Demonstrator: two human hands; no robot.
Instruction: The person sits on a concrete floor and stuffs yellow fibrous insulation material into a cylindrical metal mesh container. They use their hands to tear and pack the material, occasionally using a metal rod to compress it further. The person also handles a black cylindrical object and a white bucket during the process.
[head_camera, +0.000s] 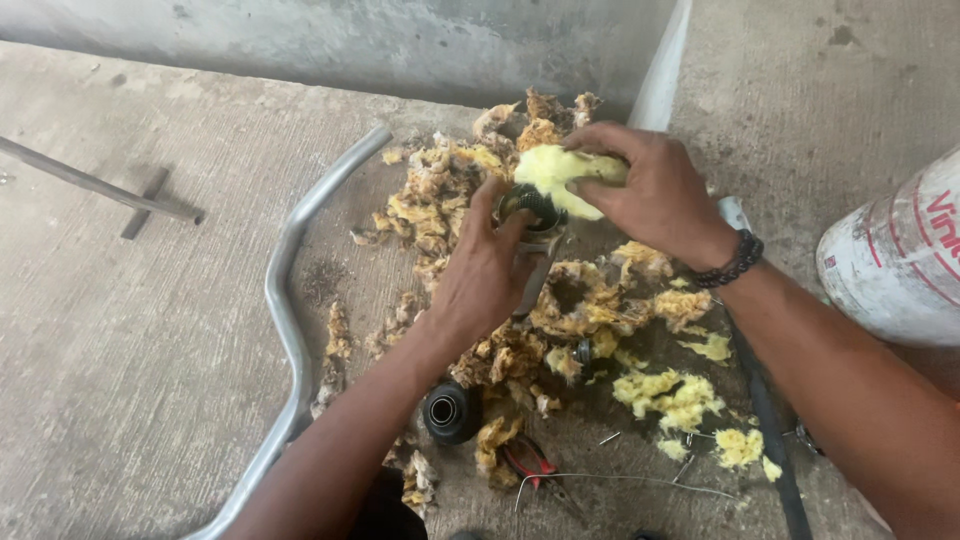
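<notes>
My left hand (487, 275) grips a round metal joint part (530, 208) with a dark greasy rim, held upright above the concrete floor. My right hand (655, 195), with a dark bead bracelet on the wrist, presses a wad of clean yellow foam (560, 172) against the top of that part. Under both hands lies a heap of dirty, grease-stained foam scraps (450, 195). A black ribbed rubber boot (449, 411) lies on the floor beside my left forearm.
A bent metal tube (285, 300) curves along the left. Cleaner yellow foam bits (675, 395) lie to the right. Red-handled pliers (527, 458) and thin wire (620, 478) lie near the bottom. A white cylinder with red print (895, 260) stands at right. A metal rod (95, 183) lies far left.
</notes>
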